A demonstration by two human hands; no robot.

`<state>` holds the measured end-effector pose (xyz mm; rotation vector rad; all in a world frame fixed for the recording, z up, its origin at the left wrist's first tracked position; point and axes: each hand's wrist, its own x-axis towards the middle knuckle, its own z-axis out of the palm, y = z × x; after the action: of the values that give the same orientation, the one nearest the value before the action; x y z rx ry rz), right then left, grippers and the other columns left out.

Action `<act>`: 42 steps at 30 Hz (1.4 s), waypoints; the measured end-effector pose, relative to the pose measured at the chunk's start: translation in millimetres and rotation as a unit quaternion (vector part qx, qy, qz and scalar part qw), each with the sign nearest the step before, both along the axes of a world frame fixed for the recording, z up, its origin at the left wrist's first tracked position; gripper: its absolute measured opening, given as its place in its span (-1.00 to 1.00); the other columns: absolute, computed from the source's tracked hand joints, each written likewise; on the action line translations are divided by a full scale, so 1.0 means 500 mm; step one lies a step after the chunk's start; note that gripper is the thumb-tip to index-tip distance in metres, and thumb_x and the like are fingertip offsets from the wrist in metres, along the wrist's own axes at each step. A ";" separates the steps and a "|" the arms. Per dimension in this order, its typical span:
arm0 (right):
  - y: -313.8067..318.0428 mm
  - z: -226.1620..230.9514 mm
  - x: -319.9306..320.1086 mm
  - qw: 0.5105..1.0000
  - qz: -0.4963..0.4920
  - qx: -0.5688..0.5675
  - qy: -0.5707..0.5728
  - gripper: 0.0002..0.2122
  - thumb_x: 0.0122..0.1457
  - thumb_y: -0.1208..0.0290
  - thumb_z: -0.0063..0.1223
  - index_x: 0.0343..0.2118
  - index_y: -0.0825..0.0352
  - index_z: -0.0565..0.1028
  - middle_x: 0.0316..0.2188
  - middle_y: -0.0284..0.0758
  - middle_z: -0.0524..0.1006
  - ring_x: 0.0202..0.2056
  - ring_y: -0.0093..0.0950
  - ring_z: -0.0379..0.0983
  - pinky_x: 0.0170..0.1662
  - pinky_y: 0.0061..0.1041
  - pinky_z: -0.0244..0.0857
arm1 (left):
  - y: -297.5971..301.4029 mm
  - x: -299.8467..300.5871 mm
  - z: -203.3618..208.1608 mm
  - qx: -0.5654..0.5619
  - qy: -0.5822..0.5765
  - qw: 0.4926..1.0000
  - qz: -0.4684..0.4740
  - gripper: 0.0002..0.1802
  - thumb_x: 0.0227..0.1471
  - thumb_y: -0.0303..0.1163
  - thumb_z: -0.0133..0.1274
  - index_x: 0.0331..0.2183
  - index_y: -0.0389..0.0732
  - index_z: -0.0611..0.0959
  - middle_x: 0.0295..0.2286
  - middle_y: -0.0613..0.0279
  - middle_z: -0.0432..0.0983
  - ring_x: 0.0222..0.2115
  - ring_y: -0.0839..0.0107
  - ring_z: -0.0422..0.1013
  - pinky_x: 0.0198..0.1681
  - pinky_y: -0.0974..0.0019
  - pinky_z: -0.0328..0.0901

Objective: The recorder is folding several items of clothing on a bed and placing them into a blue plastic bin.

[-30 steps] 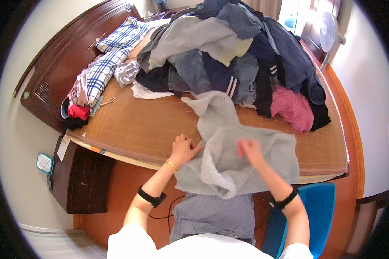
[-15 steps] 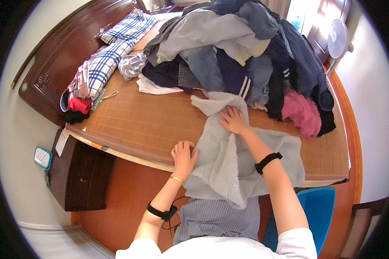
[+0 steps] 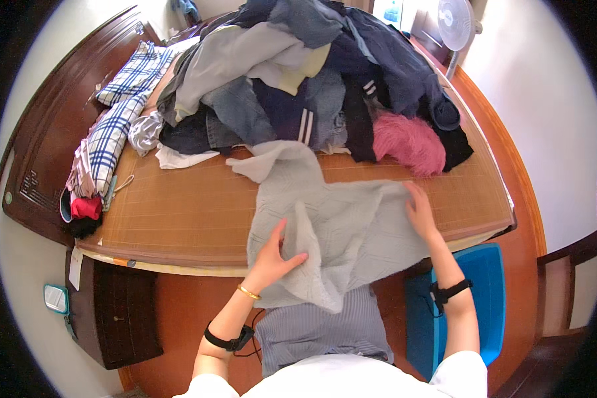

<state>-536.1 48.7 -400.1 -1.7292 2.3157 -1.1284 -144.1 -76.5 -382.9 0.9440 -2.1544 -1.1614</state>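
A light grey knitted garment (image 3: 351, 219) lies rumpled over the bed's front edge, its lower part hanging down above my lap. My left hand (image 3: 276, 257) is over its near left part, thumb and fingers spread, with a raised fold of the knit beside the fingers. At the garment's right edge, my right hand (image 3: 420, 211) rests with its fingers stretched out along the border. Just beyond the garment's far end stands a large heap of clothes (image 3: 239, 113), with grey, denim and navy pieces and a fluffy pink item (image 3: 411, 144).
The bed mat (image 3: 172, 219) spreads under everything. Plaid bedding (image 3: 116, 126) lies along the dark headboard (image 3: 40, 146). A blue bin (image 3: 491, 292) stands on the floor at right, a dark nightstand (image 3: 123, 312) at left, a white fan (image 3: 456, 25) at far right.
My right hand has moved from the garment's upper middle to its right edge. The garment's right part is spread wider. My left hand has moved onto the garment, and the view has shifted rightward.
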 end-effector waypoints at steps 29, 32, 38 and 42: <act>-0.055 0.010 -0.061 0.999 -0.014 -0.041 -0.014 -0.72 0.05 0.54 -0.03 -0.13 0.27 0.51 -0.06 -0.21 0.48 -0.01 -0.18 0.33 0.07 -0.18 0.17 | -0.265 0.013 -0.052 -0.038 -0.124 0.967 0.218 0.00 -0.10 -0.07 0.23 0.15 -0.42 0.08 -0.06 -0.32 0.28 -0.05 -0.14 0.28 0.04 0.07 0.20; -0.140 0.033 0.094 0.998 0.036 -0.019 0.053 -0.74 0.09 0.44 0.01 -0.12 0.18 0.51 -0.15 -0.27 0.50 -0.03 -0.23 0.33 0.13 -0.04 0.06 | -0.345 0.098 -0.125 0.006 -0.047 0.973 0.227 -0.09 -0.08 -0.18 0.23 0.14 -0.39 0.13 -0.26 -0.05 0.39 -0.29 0.16 0.32 -0.17 0.24 0.25; -0.137 -0.012 0.061 0.984 -0.024 -0.033 0.172 -0.78 0.10 0.33 0.06 -0.16 0.13 0.51 -0.36 -0.31 0.43 -0.13 -0.31 0.33 0.15 0.00 0.01 | -0.281 -0.095 0.045 -0.201 0.179 0.940 0.209 -0.45 -0.04 -0.44 0.17 0.03 -0.24 0.42 -0.43 0.37 0.32 -0.52 0.59 0.09 -0.43 0.48 0.14; -0.167 -0.063 0.093 0.989 -0.011 -0.046 0.138 -0.78 0.09 0.32 0.07 -0.18 0.13 0.52 -0.37 -0.32 0.43 -0.15 -0.30 0.33 0.14 -0.01 0.02 | -0.375 -0.049 -0.014 -0.267 0.073 0.943 0.183 -0.41 -0.05 -0.53 0.11 0.07 -0.18 0.39 -0.24 0.21 0.41 -0.37 0.37 0.27 -0.25 0.37 0.23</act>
<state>-489.4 -34.8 -431.4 -2.0147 2.4762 -1.0750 -168.8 -264.2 -389.7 0.9166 -1.9126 -0.4178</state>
